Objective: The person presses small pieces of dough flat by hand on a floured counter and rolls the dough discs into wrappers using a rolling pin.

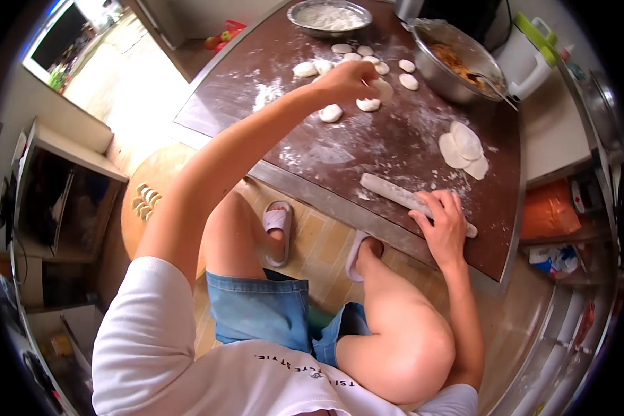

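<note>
My left hand [352, 80] reaches over the far part of the brown table [312, 152], its fingers pinched at the edge of a thin dough disc [383, 91]. Small round dough pieces [408, 82] lie around that hand, with one floured piece [368, 105] just below it. Near the front edge, my right hand [442, 216] is closed around the right part of a floury rolling pin [394, 191]. Above the pin, several flat dough wrappers [462, 147] overlap on the table.
A bowl of flour [329, 17] stands at the far edge. Farther right are a metal bowl of filling [456, 61] with a spoon and a white jug [534, 62] with a green top. Shaped dumplings [145, 201] rest on a round board [137, 225] at left.
</note>
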A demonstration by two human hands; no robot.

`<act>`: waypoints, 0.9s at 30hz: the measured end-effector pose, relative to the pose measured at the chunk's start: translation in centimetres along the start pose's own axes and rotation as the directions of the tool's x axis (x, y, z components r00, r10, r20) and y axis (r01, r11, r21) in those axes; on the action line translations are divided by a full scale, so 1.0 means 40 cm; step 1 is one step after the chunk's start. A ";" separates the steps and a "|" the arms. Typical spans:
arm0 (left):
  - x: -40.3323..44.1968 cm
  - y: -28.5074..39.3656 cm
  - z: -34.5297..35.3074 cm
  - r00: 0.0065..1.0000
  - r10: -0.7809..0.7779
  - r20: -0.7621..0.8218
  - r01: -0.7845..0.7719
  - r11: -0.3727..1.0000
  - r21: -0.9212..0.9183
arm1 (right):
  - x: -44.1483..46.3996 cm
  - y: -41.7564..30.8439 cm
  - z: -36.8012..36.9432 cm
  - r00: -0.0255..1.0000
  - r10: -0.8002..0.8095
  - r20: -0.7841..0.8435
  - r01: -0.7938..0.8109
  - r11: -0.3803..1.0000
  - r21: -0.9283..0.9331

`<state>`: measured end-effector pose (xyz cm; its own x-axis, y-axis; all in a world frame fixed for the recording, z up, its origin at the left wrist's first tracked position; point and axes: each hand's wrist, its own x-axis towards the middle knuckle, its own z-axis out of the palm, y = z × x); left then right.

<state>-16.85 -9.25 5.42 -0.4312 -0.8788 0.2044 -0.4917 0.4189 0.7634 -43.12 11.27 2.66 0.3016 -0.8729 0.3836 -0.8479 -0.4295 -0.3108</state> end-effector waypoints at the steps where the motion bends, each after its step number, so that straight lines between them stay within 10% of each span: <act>1: -0.042 -0.028 -0.070 0.991 0.037 -0.126 -0.032 0.998 0.046 | 0.004 0.001 0.003 1.000 0.003 -0.001 -0.003 1.000 0.002; 4: -0.173 -0.117 -0.226 0.886 0.184 -0.426 0.035 0.889 0.457 | -0.001 0.000 0.006 1.000 0.017 0.021 -0.017 1.000 -0.007; 8: -0.333 -0.162 -0.202 0.997 0.071 -0.041 -0.026 0.747 0.664 | -0.002 -0.004 0.004 1.000 0.007 0.025 -0.006 1.000 -0.025; 11: -0.361 -0.177 -0.196 0.947 0.287 -0.143 -0.129 0.749 0.650 | -0.001 -0.011 0.008 0.999 0.020 0.033 -0.020 1.000 -0.016; 17: -0.385 -0.063 -0.037 0.998 0.054 0.013 -0.054 0.896 0.440 | 0.002 -0.006 -0.007 0.996 -0.025 0.087 0.022 0.999 0.031; 20: -0.321 0.013 0.095 0.906 0.398 0.146 -0.422 0.818 0.391 | 0.022 0.011 -0.042 0.980 -0.090 0.178 0.083 0.995 0.050; 27: -0.126 0.087 0.155 0.914 0.203 0.352 -0.305 0.914 0.267 | 0.008 0.027 -0.062 0.963 -0.058 0.263 0.070 0.997 -0.035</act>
<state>-21.07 -1.94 3.24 -0.7600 -0.6377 0.1257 -0.5198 0.7123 0.4716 -45.01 11.09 4.60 0.4542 -0.8766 0.1590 -0.8397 -0.4809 -0.2524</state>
